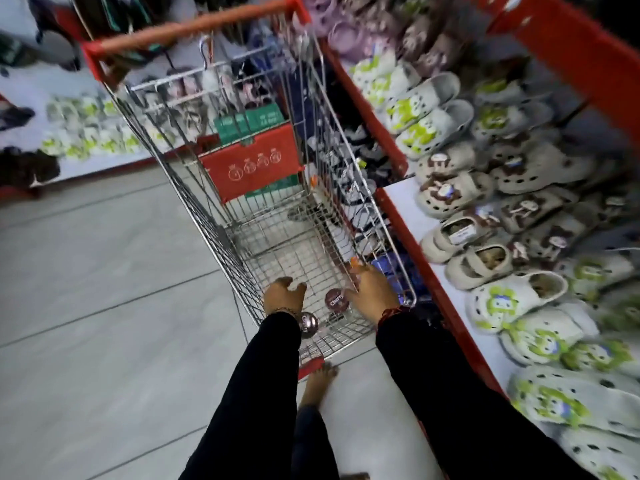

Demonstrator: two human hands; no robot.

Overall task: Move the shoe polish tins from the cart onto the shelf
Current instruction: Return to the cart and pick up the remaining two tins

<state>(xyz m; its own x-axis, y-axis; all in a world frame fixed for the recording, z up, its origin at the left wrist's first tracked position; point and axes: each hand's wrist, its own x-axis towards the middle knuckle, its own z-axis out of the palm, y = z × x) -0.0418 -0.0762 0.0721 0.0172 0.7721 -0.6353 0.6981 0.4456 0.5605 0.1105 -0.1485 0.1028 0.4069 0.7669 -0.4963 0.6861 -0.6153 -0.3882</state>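
Two round dark shoe polish tins lie on the wire floor of the metal shopping cart (221, 216). One tin (335, 299) sits just left of my right hand (372, 292), which reaches into the cart with fingers spread and holds nothing. The other tin (309, 323) lies beside my left wrist, partly hidden by the black sleeve. My left hand (284, 294) hovers inside the cart with curled, parted fingers, empty. The red-edged shelf (415, 216) runs along the cart's right side.
The shelf is packed with white, green-patterned and brown-patterned clogs (519, 296). A red child seat flap (252, 164) and green boxes (249, 123) sit at the cart's far end. Grey tiled floor (104, 306) spreads to the left. My bare foot (318, 379) stands under the cart's near end.
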